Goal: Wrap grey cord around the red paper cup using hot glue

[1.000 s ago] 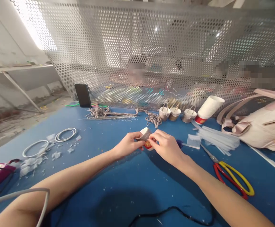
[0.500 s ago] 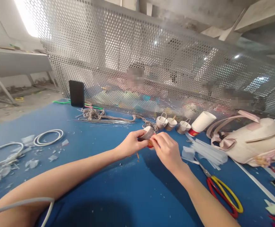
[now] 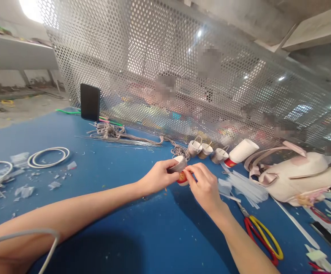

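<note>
My left hand (image 3: 160,176) is closed around a small paper cup (image 3: 182,178), thumb on the near side. The cup lies tilted, its white opening facing up and away from me. Grey cord seems to wrap its upper part, while the lower part shows red with a gold print. At the cup's right side, the fingers of my right hand (image 3: 203,183) are pinched together by the edge of the grey wrapping. Whatever is between those fingertips is too small to make out. Beyond my hands lies a loose coil of grey cord (image 3: 180,150).
Behind stand several cord-wrapped cups (image 3: 195,148), a stack of paper cups (image 3: 243,150) and a perforated metal screen (image 3: 111,83). To the right are clear strips (image 3: 245,186), scissors (image 3: 263,236) and a pale bag (image 3: 304,175). Left lie white rings (image 3: 48,156), scraps and an upright phone (image 3: 90,102).
The cup has turned a little, so more of its red printed side shows. My right fingers have shifted slightly up and right along it. The whole view has also moved slightly.
</note>
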A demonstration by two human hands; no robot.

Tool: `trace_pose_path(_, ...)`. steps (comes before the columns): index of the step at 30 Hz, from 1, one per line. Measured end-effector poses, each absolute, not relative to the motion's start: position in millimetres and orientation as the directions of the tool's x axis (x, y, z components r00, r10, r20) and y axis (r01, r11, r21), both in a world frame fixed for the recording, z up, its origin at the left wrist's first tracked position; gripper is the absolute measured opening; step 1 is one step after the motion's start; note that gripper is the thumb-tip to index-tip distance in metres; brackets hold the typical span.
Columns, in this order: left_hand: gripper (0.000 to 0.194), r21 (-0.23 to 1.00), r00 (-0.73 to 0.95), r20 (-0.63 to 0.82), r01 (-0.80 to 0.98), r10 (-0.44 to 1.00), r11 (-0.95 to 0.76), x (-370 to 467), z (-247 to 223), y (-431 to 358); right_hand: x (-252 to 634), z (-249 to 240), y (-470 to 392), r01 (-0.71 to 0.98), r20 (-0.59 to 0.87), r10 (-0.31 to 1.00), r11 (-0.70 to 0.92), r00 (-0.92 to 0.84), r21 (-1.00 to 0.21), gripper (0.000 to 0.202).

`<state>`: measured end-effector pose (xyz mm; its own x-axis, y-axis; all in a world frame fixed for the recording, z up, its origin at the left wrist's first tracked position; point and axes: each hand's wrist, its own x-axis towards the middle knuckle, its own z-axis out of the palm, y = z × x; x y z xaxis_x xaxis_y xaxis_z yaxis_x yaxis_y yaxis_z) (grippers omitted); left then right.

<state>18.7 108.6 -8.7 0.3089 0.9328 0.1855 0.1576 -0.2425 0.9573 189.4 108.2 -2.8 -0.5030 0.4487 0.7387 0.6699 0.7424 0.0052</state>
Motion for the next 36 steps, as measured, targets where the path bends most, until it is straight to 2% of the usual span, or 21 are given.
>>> trace_pose_path(4,0.015,0.960,0.291,0.186,0.148,0.938,-0.236,19.0,-11.1,108.9,191.0,-5.3,109.5,0.676,0.714,0.505,0.734,-0.486,-0.059,0.013)
trace_pose_path(11,0.013,0.965,0.288,0.189,0.122,0.939,-0.231,18.9,-14.6,109.5,191.6,-7.9,111.9,0.669,0.713,0.518,0.737,-0.472,-0.092,0.013)
trace_pose_path(18,0.015,0.962,0.256,0.201,0.132,0.946,-0.240,18.7,-12.5,108.1,191.9,-9.4,112.4,0.659,0.709,0.526,0.744,-0.469,-0.116,0.013)
trace_pose_path(25,0.017,0.970,0.248,0.143,0.158,0.958,-0.186,19.0,-13.5,106.5,191.8,-8.9,112.8,0.658,0.714,0.535,0.740,-0.452,-0.138,0.013)
trace_pose_path(36,0.016,0.963,0.268,0.183,0.146,0.946,-0.228,17.6,-13.3,108.0,192.3,-8.1,112.5,0.657,0.721,0.533,0.740,-0.443,-0.143,0.014)
